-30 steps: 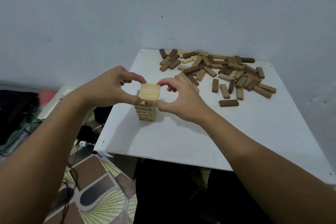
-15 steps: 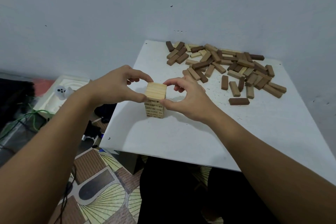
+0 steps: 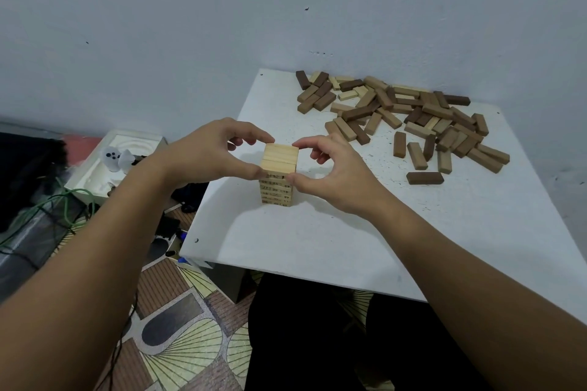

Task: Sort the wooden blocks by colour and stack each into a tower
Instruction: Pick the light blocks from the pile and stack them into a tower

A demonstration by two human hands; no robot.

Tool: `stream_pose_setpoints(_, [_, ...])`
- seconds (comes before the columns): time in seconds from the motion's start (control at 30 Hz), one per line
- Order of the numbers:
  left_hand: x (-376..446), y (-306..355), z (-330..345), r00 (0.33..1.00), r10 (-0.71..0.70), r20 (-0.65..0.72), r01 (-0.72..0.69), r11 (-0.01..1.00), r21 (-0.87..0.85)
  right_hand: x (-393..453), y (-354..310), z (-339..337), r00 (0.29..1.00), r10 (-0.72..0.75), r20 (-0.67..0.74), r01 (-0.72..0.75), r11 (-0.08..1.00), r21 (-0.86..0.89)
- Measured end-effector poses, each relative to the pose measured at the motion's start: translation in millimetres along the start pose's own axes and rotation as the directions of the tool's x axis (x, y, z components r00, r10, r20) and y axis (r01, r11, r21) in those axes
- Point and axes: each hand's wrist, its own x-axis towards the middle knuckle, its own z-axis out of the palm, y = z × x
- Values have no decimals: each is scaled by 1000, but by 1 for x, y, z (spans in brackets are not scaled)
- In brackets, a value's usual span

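A tower of light wooden blocks point(image 3: 279, 173) stands on the white table point(image 3: 349, 241) near its left side, several layers high, with numbers printed on the block ends. My left hand point(image 3: 209, 152) pinches the tower's top layer from the left, forefinger at the far corner and thumb at the near one. My right hand point(image 3: 330, 168) pinches the same layer from the right in the same way. A loose pile of mid-brown, dark brown and a few light blocks point(image 3: 403, 117) lies at the table's far right.
The wall runs behind the table. One dark block point(image 3: 424, 178) lies alone near the pile. Left of the table, on the floor, sit a white moulded tray point(image 3: 104, 165), green cables point(image 3: 60, 206) and dark clutter. My legs are under the near edge.
Both hands stay pinched on the tower's top layer. The camera has shifted, so the table sits further right and lower; the tower itself looks unmoved.
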Motion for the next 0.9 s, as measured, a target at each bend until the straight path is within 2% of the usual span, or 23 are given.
stream_pose_setpoints(0.4, [-1,-7,-2,998,-42,39,46,992,-118,-1,6,-5,999,-13,30,12,1000,28])
stream_pose_setpoints(0.9, [3,-16,0,997,-34,68,46,983,-176,-2,8,-5,998,-14,60,10,998,70])
